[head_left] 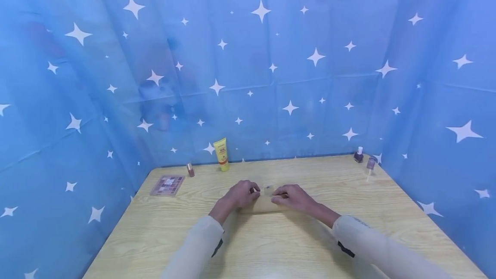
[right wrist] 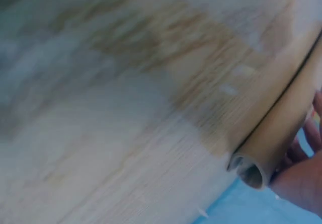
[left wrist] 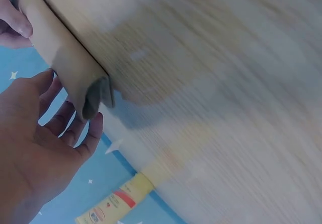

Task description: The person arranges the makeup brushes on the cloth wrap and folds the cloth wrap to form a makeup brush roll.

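Note:
A brown, paper-like sheet rolled into a tube (head_left: 266, 205) lies crosswise over the middle of the table, with open, curled ends. My left hand (head_left: 242, 195) holds its left part, the thumb on the near surface and the fingers bent around the far side in the left wrist view. At the other end, my right hand (head_left: 295, 198) grips the roll (right wrist: 276, 128) between thumb and fingers, partly cut off in the right wrist view. Just behind the roll, between both hands, a small pale see-through item (head_left: 268, 190) shows; its kind is unclear.
On the wooden table (head_left: 255, 249) stand a yellow squeeze tube (head_left: 221, 155) and a small reddish bottle (head_left: 190, 170). A makeup palette (head_left: 168, 185) lies at left. Two nail polish bottles, one dark (head_left: 358, 155) and one purple (head_left: 370, 164), are at far right. Blue starry curtains (head_left: 240, 55) surround the table.

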Demonstrator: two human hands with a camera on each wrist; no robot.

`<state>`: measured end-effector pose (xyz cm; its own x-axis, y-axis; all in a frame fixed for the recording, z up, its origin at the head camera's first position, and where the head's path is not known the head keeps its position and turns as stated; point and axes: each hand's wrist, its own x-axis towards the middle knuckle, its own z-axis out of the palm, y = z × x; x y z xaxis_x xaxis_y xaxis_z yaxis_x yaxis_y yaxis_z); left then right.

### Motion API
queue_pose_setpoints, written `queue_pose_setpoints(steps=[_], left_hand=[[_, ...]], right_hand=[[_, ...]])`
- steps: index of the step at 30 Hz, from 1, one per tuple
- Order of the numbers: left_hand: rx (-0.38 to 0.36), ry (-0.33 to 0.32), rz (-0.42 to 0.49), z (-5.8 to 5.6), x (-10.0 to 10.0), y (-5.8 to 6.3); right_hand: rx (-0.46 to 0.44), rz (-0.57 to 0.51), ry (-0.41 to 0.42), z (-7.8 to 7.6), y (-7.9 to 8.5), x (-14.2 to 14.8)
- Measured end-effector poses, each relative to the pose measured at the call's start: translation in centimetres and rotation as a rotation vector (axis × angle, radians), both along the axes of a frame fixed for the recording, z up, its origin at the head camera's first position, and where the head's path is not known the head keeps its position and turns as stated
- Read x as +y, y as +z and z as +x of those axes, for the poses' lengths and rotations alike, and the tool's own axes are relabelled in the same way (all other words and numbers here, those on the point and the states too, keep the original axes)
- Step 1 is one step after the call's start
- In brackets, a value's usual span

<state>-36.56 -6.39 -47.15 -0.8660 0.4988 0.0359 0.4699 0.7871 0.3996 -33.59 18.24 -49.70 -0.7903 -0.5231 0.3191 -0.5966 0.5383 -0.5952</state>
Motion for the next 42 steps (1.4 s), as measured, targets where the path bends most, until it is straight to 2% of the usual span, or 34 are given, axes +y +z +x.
queue_pose_setpoints(steps=[8, 14, 26, 34, 38, 42], left_hand=[[-0.019, 0.021, 0.034, -1.5, 2.1, -0.7], [-0.045, 0.060, 0.052, -2.2, 2.7, -1.2], [-0.012, 0.045, 0.060, -2.3, 3.0, -1.1], [-0.024, 0.056, 0.143, -2.5, 3.1, -1.3], [-0.018, 0.029, 0.210, -2.3, 3.1, -0.7], [0.008, -0.006, 0.229, -1.9, 3.0, -0.3]], right_hand=[[-0.008, -0.025, -0.006, -0.1, 0.1, 0.0], [-0.018, -0.042, -0.022, -0.1, 0.0, -0.1], [-0.018, -0.042, -0.063, -0.1, 0.2, -0.2], [-0.003, -0.027, -0.066, -0.4, 0.1, -0.3], [0.010, -0.023, -0.081, -0.3, 0.2, -0.3], [0.005, -0.035, -0.082, -0.3, 0.4, -0.2]])
